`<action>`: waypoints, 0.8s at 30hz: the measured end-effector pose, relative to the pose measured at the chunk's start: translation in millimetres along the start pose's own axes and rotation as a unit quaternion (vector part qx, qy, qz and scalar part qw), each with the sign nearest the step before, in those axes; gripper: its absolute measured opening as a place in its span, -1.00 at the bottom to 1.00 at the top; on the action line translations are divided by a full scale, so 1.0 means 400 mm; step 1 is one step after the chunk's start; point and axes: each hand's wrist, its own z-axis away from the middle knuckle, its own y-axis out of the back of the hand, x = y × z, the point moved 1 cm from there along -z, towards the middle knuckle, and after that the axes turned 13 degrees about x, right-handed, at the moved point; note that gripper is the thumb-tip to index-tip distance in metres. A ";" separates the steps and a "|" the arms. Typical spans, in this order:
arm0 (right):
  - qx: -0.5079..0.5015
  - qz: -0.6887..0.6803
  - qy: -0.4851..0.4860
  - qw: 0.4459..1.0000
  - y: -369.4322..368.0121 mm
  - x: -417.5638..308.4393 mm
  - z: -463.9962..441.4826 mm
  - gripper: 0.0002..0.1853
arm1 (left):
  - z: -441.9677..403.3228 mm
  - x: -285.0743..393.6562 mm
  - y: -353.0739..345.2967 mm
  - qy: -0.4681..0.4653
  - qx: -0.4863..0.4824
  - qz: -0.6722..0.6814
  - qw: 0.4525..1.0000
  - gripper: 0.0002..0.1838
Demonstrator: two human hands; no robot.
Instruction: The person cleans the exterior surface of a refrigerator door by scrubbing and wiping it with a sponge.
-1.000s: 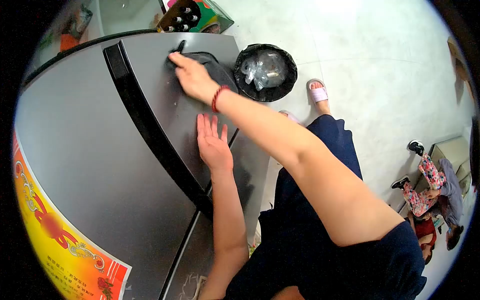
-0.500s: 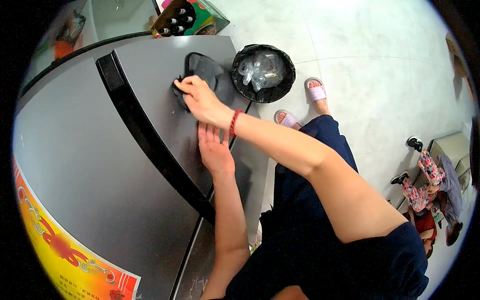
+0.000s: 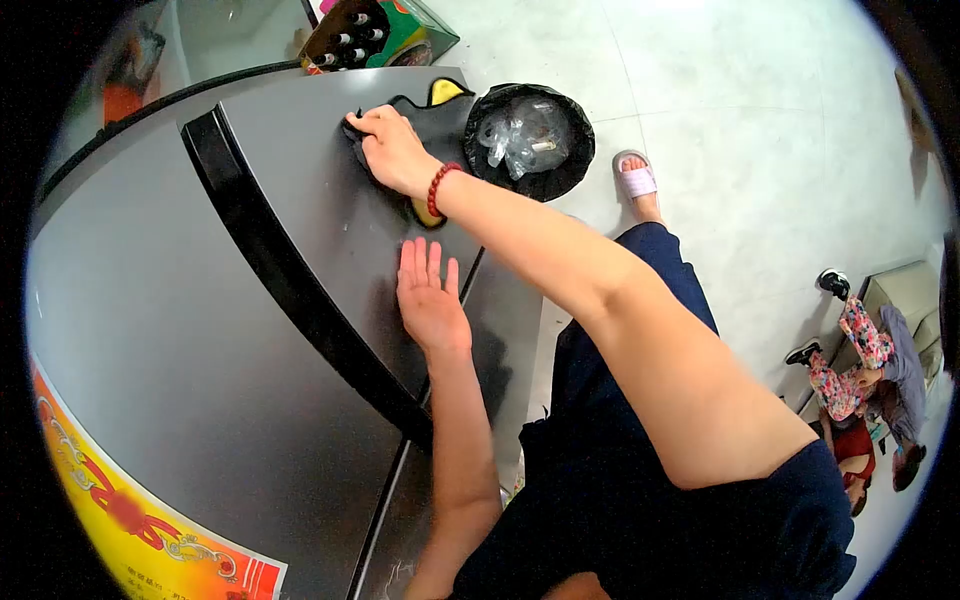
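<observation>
Wiping: likely the step in hand.
Cloth (image 3: 432,124): on the door (image 3: 310,165).
Right hand (image 3: 397,157): fingers gripping the cloth.
Left hand (image 3: 434,308): fingers open, empty.
Door: next rub likely needs the cloth pressed flat.

The cloth (image 3: 432,130) looks matt, the door (image 3: 315,170) smooth, softly glossy metal.

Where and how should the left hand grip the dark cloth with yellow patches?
Likely the lower yellow flap of the cloth, pinched from below in view by the left hand: this edge sticks out free, nearest that hand, while the right hand covers the bunched part.
</observation>
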 end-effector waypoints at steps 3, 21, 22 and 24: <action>-0.048 -0.006 0.035 0.998 0.024 -0.010 0.067 -0.53 | 0.002 -0.008 -0.009 -0.005 0.011 -0.002 1.000 -0.42; -0.001 -0.047 -0.066 0.997 0.013 0.006 0.038 -0.50 | -0.018 -0.018 0.001 0.004 0.014 -0.003 1.000 -0.41; 0.002 -0.025 -0.047 0.999 0.009 0.012 0.014 -0.52 | -0.015 -0.016 -0.002 0.000 0.013 -0.004 1.000 -0.41; -0.005 -0.006 0.006 1.000 0.025 -0.016 0.034 -0.53 | -0.016 -0.024 0.000 -0.001 -0.006 0.002 1.000 -0.40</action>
